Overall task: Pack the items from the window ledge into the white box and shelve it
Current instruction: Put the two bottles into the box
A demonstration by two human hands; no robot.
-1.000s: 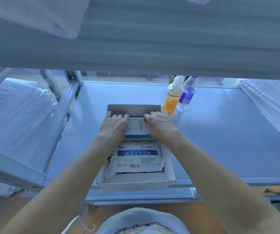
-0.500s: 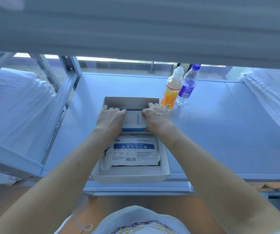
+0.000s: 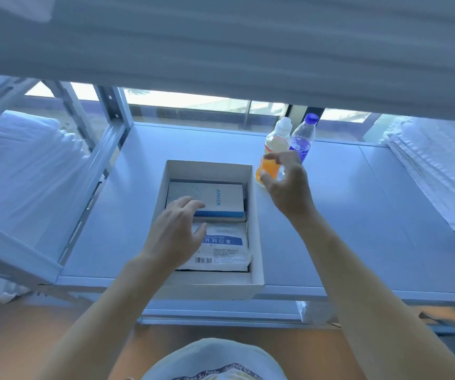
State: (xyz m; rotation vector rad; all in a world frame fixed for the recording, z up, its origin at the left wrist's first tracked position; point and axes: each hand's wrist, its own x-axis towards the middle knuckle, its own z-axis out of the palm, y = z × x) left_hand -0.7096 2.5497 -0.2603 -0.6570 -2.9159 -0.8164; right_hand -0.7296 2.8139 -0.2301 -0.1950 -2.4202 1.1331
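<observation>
While the white box [image 3: 256,223] sits open on the grey shelf surface [image 3: 358,215] at the front edge, two things already lie in it: an Anker carton [image 3: 212,197] at the box's twelve o'clock end and a flat packet of masks [image 3: 226,250] at its six o'clock end. The left hand [image 3: 174,237] hovers over the box's nine o'clock side with fingers loosely spread, holding nothing; whether its fingertips touch the carton I cannot tell. The right hand [image 3: 286,185] is at the box's two o'clock, outside the wall, fingers parted and gently curved in front of the orange drink bottle [image 3: 273,149], gripping nothing that I can see.

That bottle stands upright, touching or just beside a clear bottle with a blue cap [image 3: 303,138] at its two o'clock. A hurried reach for the orange one could knock its neighbour over and send it rolling towards the back edge. The near end of the box appears to overhang the front lip, so pressing down there could tip it off. A tall bottle may also not fit unless laid flat on the carton and packet.

Folded white linen [image 3: 440,171] is stacked at three o'clock, more white bedding [image 3: 23,171] fills the rack bay at nine o'clock, and an upper shelf [image 3: 220,50] hangs low overhead. Bright window glass [image 3: 193,102] runs along twelve o'clock.
</observation>
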